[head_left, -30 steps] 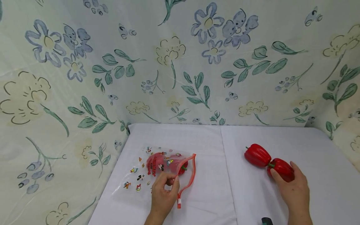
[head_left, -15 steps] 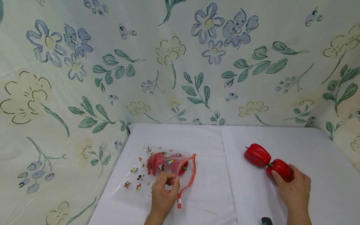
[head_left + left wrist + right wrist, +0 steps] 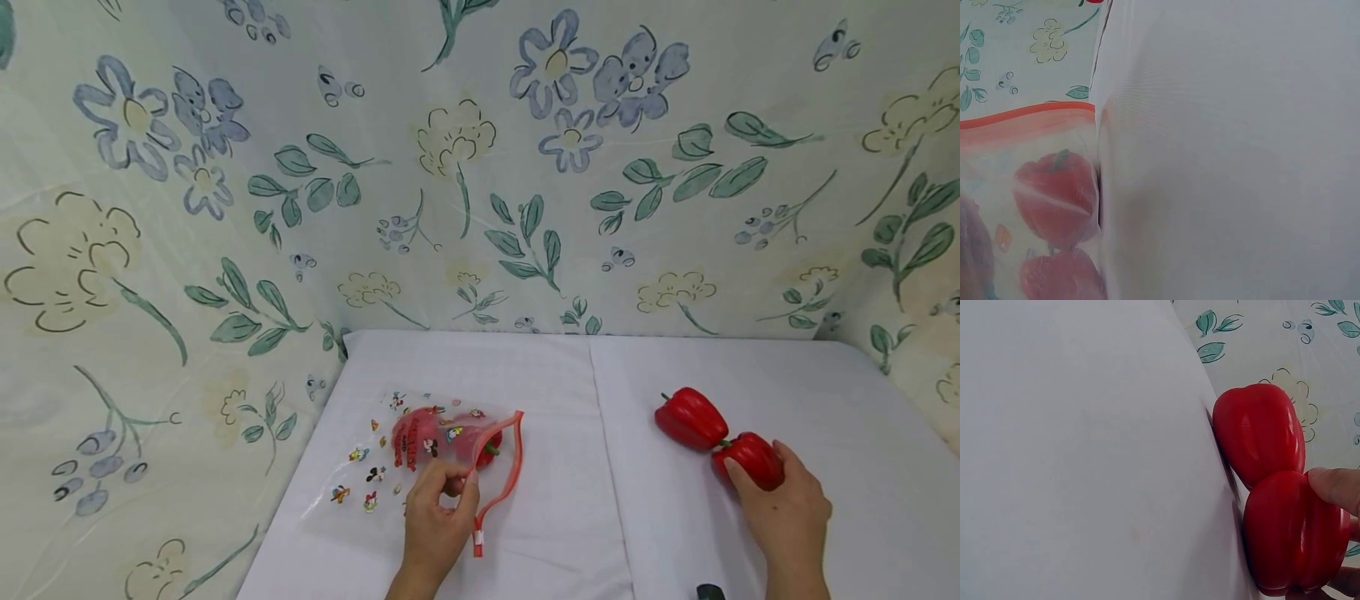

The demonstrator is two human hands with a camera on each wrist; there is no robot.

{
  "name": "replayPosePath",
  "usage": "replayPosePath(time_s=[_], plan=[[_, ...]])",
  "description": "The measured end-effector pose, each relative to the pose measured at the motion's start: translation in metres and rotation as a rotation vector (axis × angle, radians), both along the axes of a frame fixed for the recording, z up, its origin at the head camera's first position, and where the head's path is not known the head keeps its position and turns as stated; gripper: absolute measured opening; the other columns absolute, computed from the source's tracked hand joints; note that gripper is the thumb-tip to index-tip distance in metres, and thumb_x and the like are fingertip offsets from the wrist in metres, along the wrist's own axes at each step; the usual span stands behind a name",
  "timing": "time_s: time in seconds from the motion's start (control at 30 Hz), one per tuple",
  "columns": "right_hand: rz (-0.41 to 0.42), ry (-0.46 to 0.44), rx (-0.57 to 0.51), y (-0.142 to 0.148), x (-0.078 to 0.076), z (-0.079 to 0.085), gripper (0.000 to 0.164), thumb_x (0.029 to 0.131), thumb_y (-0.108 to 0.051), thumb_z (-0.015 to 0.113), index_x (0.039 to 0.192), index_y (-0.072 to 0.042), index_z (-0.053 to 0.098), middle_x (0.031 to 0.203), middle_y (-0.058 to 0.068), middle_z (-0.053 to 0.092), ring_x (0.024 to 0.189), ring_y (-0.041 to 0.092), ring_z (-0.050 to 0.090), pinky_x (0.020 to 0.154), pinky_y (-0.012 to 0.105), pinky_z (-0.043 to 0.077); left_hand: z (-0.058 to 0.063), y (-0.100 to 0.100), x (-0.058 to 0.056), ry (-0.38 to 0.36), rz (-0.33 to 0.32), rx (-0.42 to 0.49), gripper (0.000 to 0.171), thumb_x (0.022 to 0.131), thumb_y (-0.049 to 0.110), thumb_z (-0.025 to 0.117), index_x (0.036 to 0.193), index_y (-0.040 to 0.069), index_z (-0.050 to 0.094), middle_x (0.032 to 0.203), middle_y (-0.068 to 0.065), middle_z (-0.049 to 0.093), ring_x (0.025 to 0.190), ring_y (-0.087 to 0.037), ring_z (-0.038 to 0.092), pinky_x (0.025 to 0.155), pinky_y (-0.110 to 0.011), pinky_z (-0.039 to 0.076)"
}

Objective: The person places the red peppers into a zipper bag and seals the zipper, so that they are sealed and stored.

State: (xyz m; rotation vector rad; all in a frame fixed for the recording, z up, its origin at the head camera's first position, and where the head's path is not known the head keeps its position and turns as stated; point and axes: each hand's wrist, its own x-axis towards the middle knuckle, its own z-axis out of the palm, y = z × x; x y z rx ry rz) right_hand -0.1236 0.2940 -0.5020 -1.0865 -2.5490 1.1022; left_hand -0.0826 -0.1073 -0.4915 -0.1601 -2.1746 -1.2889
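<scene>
On the left, a clear zip bag [image 3: 341, 521] with cartoon prints and an orange-red zip edge lies with its mouth parted. Red bell peppers [image 3: 1057, 194] show through its plastic, one green stem near the mouth. My left hand [image 3: 438, 512] pinches the near side of that mouth between thumb and fingers. Over on the right, my right hand [image 3: 787, 504] grips a red bell pepper [image 3: 753, 458], thumb on one side and fingers on the other. A second red bell pepper [image 3: 691, 418] lies end to end with it; the two meet in the right wrist view.
A white cloth [image 3: 555, 500] with a crease down its middle covers the table. At the near edge, partly cut off, is a dark object [image 3: 709, 592]. Floral curtains [image 3: 525, 167] hang behind the table and at its sides.
The two peppers on the right have shifted slightly toward the near right, with my right hand still gripping the nearer one. My left hand and the bag stay in place.
</scene>
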Motion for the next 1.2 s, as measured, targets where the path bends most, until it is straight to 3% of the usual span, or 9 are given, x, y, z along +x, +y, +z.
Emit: replayPosePath(time_s=[0.2,0.57,0.83,1.2], plan=[[-0.007,-0.023,-0.004,-0.001,0.003,0.000,0.088,0.095,-0.025,0.070,0.162,-0.007,0.017,0.159,0.035,0.023,0.149,0.053,0.020,0.101,0.073,0.042,-0.001,0.000,0.000,-0.005,-0.006,0.015,0.027,0.082,0.001,0.078,0.086,0.025,0.066,0.080,0.020,0.054,0.074,0.000,0.054,0.065,-0.021,0.052],[-0.055,-0.043,-0.071,-0.002,0.009,0.005,0.090,0.094,-0.025,0.070,0.163,-0.008,0.014,0.161,0.034,0.011,0.150,0.053,0.018,0.102,0.073,0.039,0.002,0.000,0.001,-0.095,0.001,0.047,0.026,0.083,0.003,0.078,0.086,0.025,0.066,0.080,0.020,0.054,0.075,-0.001,0.055,0.067,-0.021,0.052],[-0.096,-0.002,-0.098,-0.006,0.013,0.015,0.089,0.095,-0.035,0.067,0.163,-0.011,0.015,0.164,0.031,0.010,0.151,0.052,0.019,0.105,0.071,0.038,0.001,0.000,0.001,-0.091,-0.001,0.051,0.026,0.083,0.003,0.078,0.086,0.025,0.066,0.080,0.020,0.054,0.075,-0.001,0.055,0.068,-0.021,0.052],[-0.085,0.081,-0.109,-0.016,0.013,0.024,0.090,0.094,-0.041,0.069,0.163,-0.012,0.019,0.162,0.030,0.016,0.145,0.050,0.027,0.103,0.070,0.042,0.001,0.000,0.000,-0.095,-0.007,0.056,0.026,0.083,0.003,0.078,0.087,0.026,0.066,0.080,0.019,0.054,0.076,-0.002,0.055,0.068,-0.021,0.052]])
